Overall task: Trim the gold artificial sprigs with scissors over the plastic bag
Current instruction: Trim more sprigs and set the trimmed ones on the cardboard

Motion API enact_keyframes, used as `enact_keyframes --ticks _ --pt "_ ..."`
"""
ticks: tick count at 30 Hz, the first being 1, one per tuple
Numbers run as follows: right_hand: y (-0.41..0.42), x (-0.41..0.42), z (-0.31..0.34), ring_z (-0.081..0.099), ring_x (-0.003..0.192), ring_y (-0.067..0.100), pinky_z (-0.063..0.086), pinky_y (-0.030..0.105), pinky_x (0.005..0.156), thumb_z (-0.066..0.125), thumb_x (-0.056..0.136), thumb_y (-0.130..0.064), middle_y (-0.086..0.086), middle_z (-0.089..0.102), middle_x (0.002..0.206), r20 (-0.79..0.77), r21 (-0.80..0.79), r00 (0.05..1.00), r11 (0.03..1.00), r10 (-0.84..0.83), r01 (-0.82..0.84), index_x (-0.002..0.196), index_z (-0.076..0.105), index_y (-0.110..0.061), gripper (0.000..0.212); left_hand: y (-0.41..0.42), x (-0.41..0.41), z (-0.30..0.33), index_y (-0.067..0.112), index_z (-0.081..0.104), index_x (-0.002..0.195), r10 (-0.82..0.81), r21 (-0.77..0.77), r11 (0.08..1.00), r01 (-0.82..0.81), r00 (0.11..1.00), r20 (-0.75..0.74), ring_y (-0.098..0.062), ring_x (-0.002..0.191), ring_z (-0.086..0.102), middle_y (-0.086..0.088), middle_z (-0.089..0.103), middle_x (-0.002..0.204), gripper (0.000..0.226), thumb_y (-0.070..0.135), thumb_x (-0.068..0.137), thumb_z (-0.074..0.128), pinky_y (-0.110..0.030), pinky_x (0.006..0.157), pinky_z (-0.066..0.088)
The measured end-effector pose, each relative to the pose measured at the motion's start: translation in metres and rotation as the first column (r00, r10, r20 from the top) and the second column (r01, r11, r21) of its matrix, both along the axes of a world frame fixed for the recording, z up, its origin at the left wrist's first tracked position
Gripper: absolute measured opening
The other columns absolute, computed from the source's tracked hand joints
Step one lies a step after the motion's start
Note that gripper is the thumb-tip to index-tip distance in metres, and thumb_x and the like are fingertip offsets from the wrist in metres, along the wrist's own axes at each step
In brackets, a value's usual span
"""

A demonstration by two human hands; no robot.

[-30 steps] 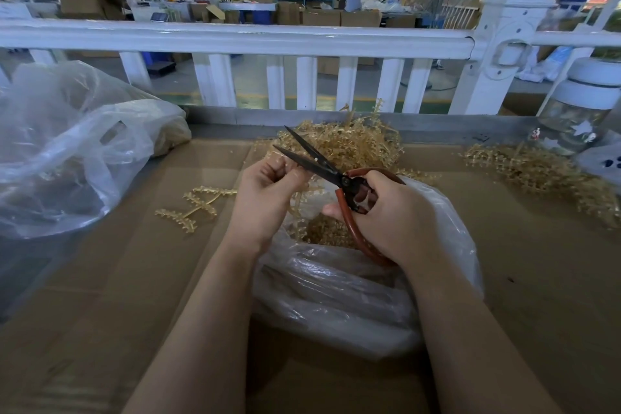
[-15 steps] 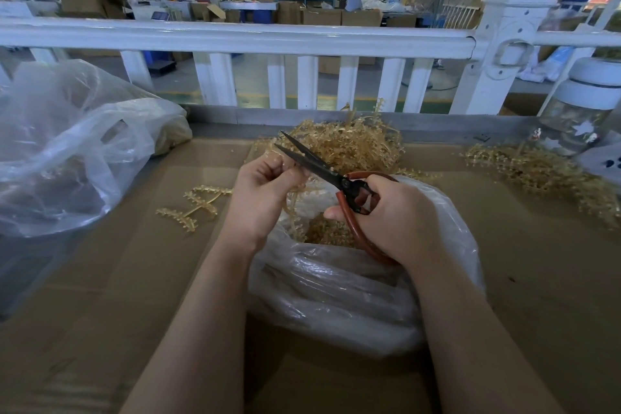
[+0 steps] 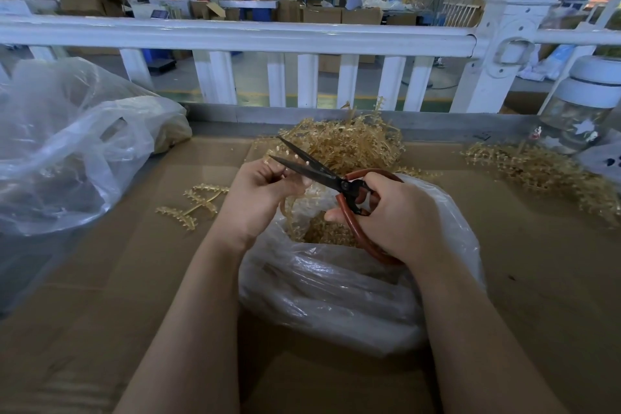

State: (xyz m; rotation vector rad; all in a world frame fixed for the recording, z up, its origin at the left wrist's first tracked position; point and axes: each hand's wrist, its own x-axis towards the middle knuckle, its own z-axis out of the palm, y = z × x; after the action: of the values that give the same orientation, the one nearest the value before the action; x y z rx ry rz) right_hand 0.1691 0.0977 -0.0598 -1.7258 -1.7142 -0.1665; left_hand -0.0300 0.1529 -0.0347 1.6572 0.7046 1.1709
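Observation:
My right hand (image 3: 393,215) grips the red-handled scissors (image 3: 336,180), whose dark blades stand apart and point up-left. My left hand (image 3: 260,195) pinches a thin gold sprig (image 3: 288,208) right at the blades; its stem curves down into the clear plastic bag (image 3: 336,292). The bag lies open under both hands with gold trimmings (image 3: 327,232) inside. A pile of gold sprigs (image 3: 353,144) sits just behind the hands.
One trimmed gold sprig (image 3: 196,202) lies on the cardboard (image 3: 100,312) to the left. A large crumpled plastic bag (image 3: 67,144) fills the left side. More gold sprigs (image 3: 544,171) and a jar (image 3: 584,111) are at the right. A white fence (image 3: 302,37) borders the back.
Both hands have stayed over the bag with slight shifts. The scissor blades remain apart at the sprig in my left hand.

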Motion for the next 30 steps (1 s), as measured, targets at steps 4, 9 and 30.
enact_keyframes --ticks 4,9,30 --pt "-0.0002 0.0001 0.0000 0.050 0.055 -0.006 0.029 0.011 0.049 0.021 0.058 -0.106 -0.022 0.054 0.058 -0.003 0.014 1.000 1.000 0.005 -0.005 0.079 0.060 -0.036 0.083 0.0017 -0.0008 -0.0013 0.000 0.071 0.086 -0.027 -0.031 0.999 0.028 0.999 0.031 -0.020 0.078 0.056 -0.015 0.063 0.083 0.008 -0.005 0.087 0.065 -0.023 0.073 0.049" --pt "0.0005 0.0003 -0.0004 0.051 0.057 -0.008 0.029 0.009 0.049 0.028 0.058 -0.105 -0.023 0.054 0.058 -0.037 0.022 0.999 1.000 0.015 -0.015 0.076 0.060 -0.038 0.077 0.0033 -0.0010 -0.0025 0.013 0.075 0.082 -0.063 -0.040 0.997 0.065 0.997 0.052 -0.009 0.074 0.059 -0.002 0.067 0.079 0.015 0.000 0.085 0.067 -0.018 0.071 0.048" --pt "-0.0030 0.0001 0.0027 0.057 0.069 -0.012 0.040 0.010 0.055 0.052 0.062 -0.092 -0.028 0.061 0.071 -0.141 -0.046 0.990 0.998 0.032 -0.039 0.090 0.063 -0.046 0.055 0.0055 -0.0013 -0.0027 -0.002 0.066 0.094 0.003 -0.037 0.999 0.004 0.980 0.198 -0.012 0.077 0.061 -0.003 0.069 0.082 0.023 0.019 0.086 0.064 -0.023 0.077 0.048"
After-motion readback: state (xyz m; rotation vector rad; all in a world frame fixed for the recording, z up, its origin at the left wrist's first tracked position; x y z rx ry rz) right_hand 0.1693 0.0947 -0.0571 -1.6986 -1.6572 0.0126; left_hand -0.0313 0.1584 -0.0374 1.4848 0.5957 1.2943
